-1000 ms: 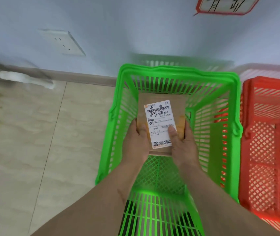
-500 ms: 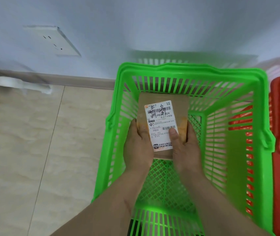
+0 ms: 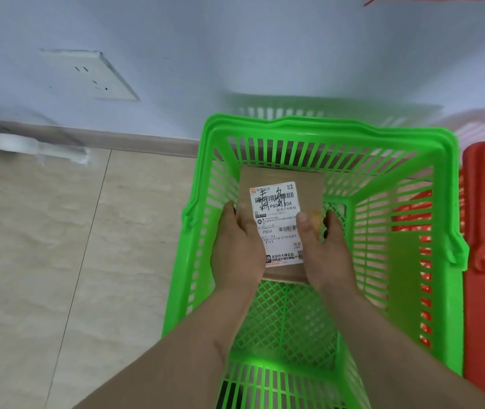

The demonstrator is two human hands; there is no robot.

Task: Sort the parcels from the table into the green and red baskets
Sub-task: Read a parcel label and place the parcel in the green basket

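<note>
A flat brown cardboard parcel with a white shipping label (image 3: 279, 219), seemingly light and stiff, is gripped along its side edges by the left hand (image 3: 237, 249) and right hand (image 3: 324, 252) inside the green plastic basket (image 3: 445, 219).

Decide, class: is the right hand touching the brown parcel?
Touching. The head view shows the right hand gripping the parcel, thumb pressed onto its white label.
</note>
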